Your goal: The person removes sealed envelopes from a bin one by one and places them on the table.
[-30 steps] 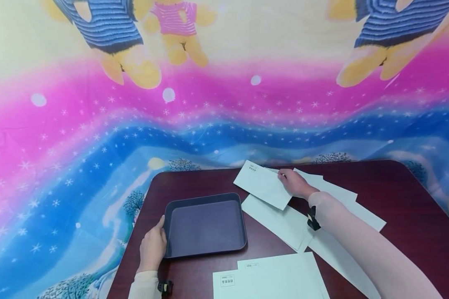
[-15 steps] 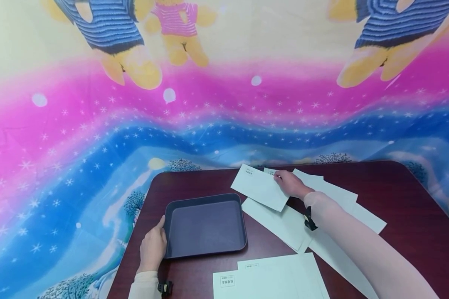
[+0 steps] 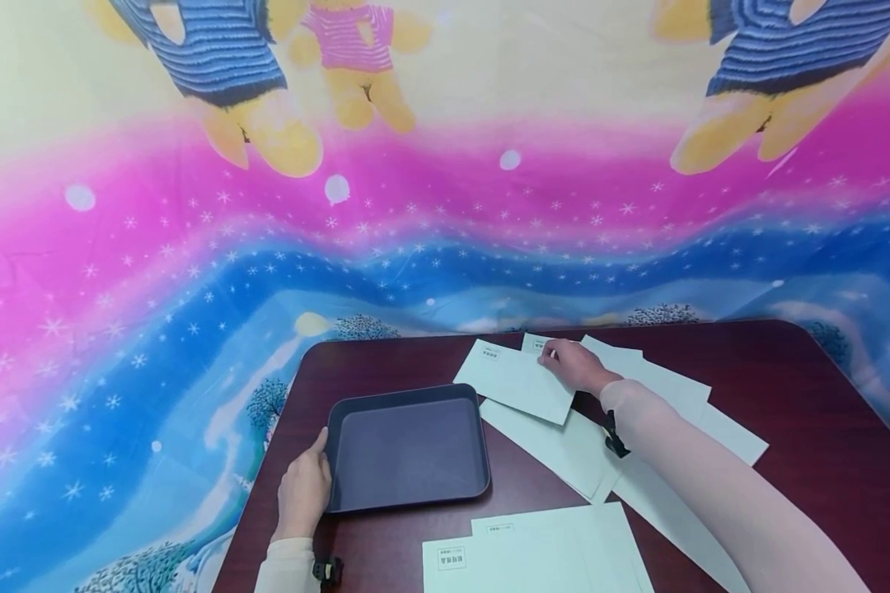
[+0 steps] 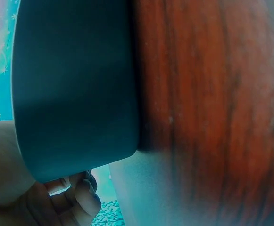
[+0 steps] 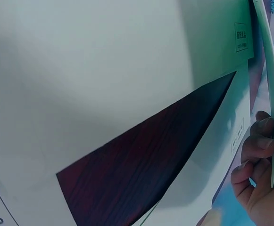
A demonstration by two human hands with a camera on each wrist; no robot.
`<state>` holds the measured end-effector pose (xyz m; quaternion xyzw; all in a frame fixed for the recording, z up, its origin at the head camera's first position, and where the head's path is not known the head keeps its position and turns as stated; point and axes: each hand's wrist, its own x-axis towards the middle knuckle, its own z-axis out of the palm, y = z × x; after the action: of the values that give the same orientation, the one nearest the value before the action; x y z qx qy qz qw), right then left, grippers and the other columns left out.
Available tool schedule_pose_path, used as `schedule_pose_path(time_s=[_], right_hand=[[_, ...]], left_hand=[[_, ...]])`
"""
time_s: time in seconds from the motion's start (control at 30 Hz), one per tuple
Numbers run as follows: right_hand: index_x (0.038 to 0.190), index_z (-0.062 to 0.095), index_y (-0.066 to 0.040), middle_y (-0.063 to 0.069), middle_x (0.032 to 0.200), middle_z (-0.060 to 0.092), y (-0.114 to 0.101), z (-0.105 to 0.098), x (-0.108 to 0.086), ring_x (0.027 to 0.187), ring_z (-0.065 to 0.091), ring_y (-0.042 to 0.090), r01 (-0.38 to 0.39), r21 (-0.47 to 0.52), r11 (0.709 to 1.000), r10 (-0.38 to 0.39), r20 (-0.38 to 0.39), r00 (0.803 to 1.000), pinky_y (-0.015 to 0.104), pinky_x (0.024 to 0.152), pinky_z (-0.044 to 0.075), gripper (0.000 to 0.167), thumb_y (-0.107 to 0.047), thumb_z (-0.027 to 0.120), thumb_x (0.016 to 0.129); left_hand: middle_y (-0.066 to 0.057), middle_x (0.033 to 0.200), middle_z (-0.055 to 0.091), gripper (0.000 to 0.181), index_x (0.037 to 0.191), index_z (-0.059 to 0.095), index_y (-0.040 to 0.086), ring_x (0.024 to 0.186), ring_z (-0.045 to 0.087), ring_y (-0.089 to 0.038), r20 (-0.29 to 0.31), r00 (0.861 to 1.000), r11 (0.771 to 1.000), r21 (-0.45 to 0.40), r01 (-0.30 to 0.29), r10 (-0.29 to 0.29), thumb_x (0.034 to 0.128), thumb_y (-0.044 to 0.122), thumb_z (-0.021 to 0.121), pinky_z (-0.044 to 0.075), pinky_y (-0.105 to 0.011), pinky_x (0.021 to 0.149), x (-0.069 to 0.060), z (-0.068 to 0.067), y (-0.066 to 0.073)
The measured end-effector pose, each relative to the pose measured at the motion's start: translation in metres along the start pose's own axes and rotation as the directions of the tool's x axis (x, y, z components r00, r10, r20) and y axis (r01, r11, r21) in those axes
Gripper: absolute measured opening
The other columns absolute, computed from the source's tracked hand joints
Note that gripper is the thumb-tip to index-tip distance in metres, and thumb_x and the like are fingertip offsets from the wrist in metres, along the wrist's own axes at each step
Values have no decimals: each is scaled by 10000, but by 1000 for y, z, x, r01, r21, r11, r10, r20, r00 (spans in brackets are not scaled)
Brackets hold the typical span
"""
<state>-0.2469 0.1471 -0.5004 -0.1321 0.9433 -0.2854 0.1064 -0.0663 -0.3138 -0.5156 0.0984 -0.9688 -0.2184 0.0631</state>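
My right hand (image 3: 574,365) pinches a pale envelope (image 3: 515,375) by its right edge, above other envelopes at the back of the table. In the right wrist view that envelope (image 5: 271,80) appears edge-on, with fingers on one side of it. A dark grey rectangular tray (image 3: 411,453) lies left of centre. My left hand (image 3: 304,490) holds the tray's left side, its thumb along the rim. Seen from the left wrist, the tray wall (image 4: 75,84) fills much of the view and the left hand's fingers (image 4: 82,197) curl near its corner.
Several pale envelopes (image 3: 549,445) lie overlapping and fanned under and beside my right forearm. More envelopes (image 3: 534,552) with printed boxes lie at the front. The dark red wooden table (image 3: 808,395) meets a patterned cloth backdrop (image 3: 445,206) behind.
My right hand has shifted slightly left, and the pinched envelope has moved a little left and down. My left hand and the tray look unmoved.
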Motion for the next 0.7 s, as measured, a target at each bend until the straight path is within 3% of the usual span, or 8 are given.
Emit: schedule_pose_path(time_s=[0.27,0.7], right_hand=[[1095,656,-92,52,880,683,2,0,1,684,565,183,-46,12,999,46,6,999,341,638,443,211,-271,554,1049],[1178,642,-77,79,961,687,2,1,-1,778,607,191,-73,-4,997,73,-5,997,363,704,482,243,-264,559,1047]], left_hand=[[-41,501,439,479,1532,451,102,382,355,-156,1,1000,1000,-8,7,-7,1053,87,460,297,-298,411,0,1,0],[-44,506,436,475,1528,459,104,383,354,-156,0,1000,1000,0,4,-4,1053,85,458,296,-297,412,0,1,0]])
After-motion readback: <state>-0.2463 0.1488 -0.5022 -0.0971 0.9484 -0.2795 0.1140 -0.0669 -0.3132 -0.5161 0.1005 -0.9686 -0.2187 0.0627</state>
